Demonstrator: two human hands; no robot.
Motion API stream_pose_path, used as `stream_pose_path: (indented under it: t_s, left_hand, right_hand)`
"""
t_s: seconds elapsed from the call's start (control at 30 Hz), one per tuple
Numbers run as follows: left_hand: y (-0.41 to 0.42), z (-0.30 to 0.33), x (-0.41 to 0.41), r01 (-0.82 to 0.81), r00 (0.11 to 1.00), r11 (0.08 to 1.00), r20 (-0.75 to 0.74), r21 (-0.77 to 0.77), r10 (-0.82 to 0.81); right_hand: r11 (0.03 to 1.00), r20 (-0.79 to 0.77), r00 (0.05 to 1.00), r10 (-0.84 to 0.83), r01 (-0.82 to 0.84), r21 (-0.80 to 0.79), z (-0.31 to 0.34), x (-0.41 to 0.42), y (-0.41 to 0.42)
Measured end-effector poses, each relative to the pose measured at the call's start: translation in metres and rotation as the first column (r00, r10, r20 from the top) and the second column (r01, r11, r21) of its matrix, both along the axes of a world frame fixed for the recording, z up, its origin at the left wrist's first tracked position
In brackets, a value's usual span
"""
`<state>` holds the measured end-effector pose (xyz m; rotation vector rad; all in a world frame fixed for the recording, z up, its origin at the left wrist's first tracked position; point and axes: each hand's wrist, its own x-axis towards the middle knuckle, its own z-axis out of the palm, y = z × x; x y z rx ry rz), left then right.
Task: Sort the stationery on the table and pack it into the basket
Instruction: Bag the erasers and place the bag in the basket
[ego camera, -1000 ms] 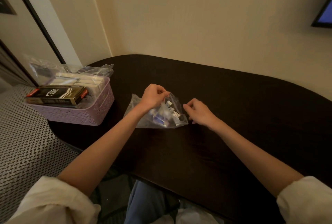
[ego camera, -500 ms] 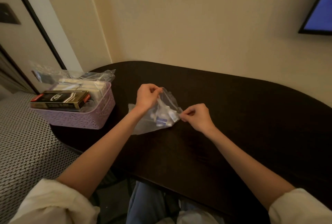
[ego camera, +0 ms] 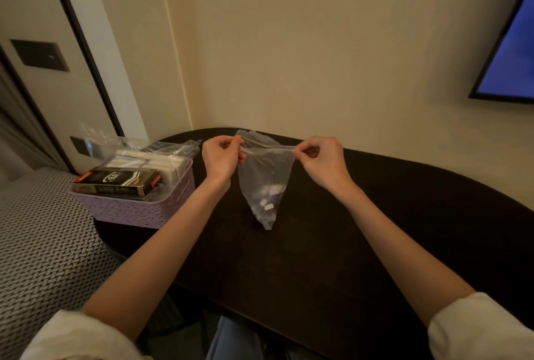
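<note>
2 hands point(ego camera: 274, 160) pinch a bag point(ego camera: 264, 183) above the dark table point(ego camera: 404, 215).

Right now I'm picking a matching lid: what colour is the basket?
Lilac, with a lacy perforated pattern on the basket; head view.

clear plastic bag point(ego camera: 261, 174), matt dark table point(ego camera: 404, 215)

The basket point(ego camera: 138, 212) sits on the table point(ego camera: 404, 229) at its left end. A box point(ego camera: 115, 182) lies in the basket (front side). A bag point(ego camera: 264, 180) hangs above the table, right of the basket.
</note>
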<state>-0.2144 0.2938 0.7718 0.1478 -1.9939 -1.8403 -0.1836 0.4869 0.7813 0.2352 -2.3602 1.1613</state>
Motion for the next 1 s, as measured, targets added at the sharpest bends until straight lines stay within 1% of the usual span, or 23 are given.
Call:
stream_pose_path:
  t_s: [0.1,0.17,0.2,0.27,0.3,0.37,0.4,0.47,0.5,0.53,0.57,0.6,0.67,0.73,0.77,0.83,0.9,1.0]
  left_hand:
    - [-0.001,0.002,0.007,-0.014,1.000,0.999,0.001,0.038,0.014]
    - [-0.001,0.003,0.013,0.007,1.000,0.998,0.001,0.055,-0.007]
    - [0.000,0.002,0.016,0.017,1.000,0.999,0.011,0.052,-0.018]
    - [0.001,0.000,0.020,0.038,0.998,0.999,0.052,0.036,-0.040]
    - [0.000,-0.002,0.020,0.047,0.996,0.999,0.078,0.019,-0.048]
    - [0.000,-0.008,0.022,0.077,0.990,0.997,0.123,-0.022,-0.074]
    - [-0.001,-0.013,0.022,0.101,0.987,0.995,0.129,-0.016,-0.098]
    - [-0.007,-0.021,0.021,0.168,0.981,0.984,0.084,0.064,-0.173]
    - [-0.011,-0.026,0.019,0.213,0.975,0.972,0.040,0.093,-0.218]
    - [-0.016,-0.030,0.017,0.264,0.964,0.962,0.013,0.073,-0.266]
    - [-0.022,-0.035,0.012,0.331,0.943,0.944,0.028,0.005,-0.331]
    - [-0.026,-0.040,0.007,0.420,0.906,0.905,0.088,-0.068,-0.414]
    - [-0.028,-0.049,-0.002,0.593,0.792,0.788,0.292,-0.164,-0.536]
    - [-0.022,-0.054,-0.009,0.703,0.689,0.673,0.453,-0.228,-0.566]
    - [-0.017,-0.054,-0.011,0.743,0.646,0.627,0.498,-0.235,-0.579]
    - [-0.008,-0.056,-0.017,0.789,0.597,0.569,0.510,-0.231,-0.620]
    - [-0.001,-0.057,-0.020,0.778,0.613,0.591,0.465,-0.213,-0.639]
    - [0.003,-0.058,-0.020,0.720,0.672,0.683,0.374,-0.125,-0.639]
  right_hand:
    - [0.998,-0.057,0.998,0.013,-0.016,-0.063,-0.001,-0.001,-0.003]
    - [0.982,-0.038,0.998,0.047,-0.053,-0.183,-0.004,-0.003,-0.003]
    - [0.956,-0.005,0.996,0.084,-0.082,-0.283,-0.005,-0.003,-0.003]
    - [0.868,0.064,0.982,0.176,-0.124,-0.480,-0.006,-0.003,-0.004]
    - [0.837,0.098,0.973,0.208,-0.125,-0.532,-0.008,-0.004,-0.003]
    - [0.800,0.174,0.946,0.274,-0.124,-0.587,-0.014,-0.006,-0.001]
    - [0.770,0.198,0.927,0.318,-0.131,-0.624,-0.017,-0.006,0.000]
    - [0.704,0.210,0.903,0.375,-0.130,-0.698,-0.022,-0.006,0.002]
    - [0.691,0.212,0.902,0.376,-0.120,-0.713,-0.022,-0.006,0.003]
    - [0.689,0.217,0.903,0.371,-0.111,-0.716,-0.022,-0.006,0.004]
    - [0.689,0.223,0.903,0.367,-0.103,-0.718,-0.021,-0.007,0.004]
    - [0.687,0.229,0.900,0.370,-0.099,-0.720,-0.020,-0.008,0.005]
    - [0.689,0.238,0.890,0.390,-0.110,-0.716,-0.017,-0.010,0.005]
    - [0.693,0.241,0.883,0.402,-0.122,-0.710,-0.015,-0.012,0.005]
    - [0.695,0.241,0.883,0.403,-0.124,-0.708,-0.014,-0.013,0.005]
    - [0.688,0.231,0.884,0.407,-0.129,-0.714,-0.015,-0.015,0.007]
    - [0.663,0.211,0.886,0.412,-0.134,-0.736,-0.019,-0.018,0.010]
    - [0.613,0.195,0.891,0.411,-0.112,-0.782,-0.033,-0.021,0.016]
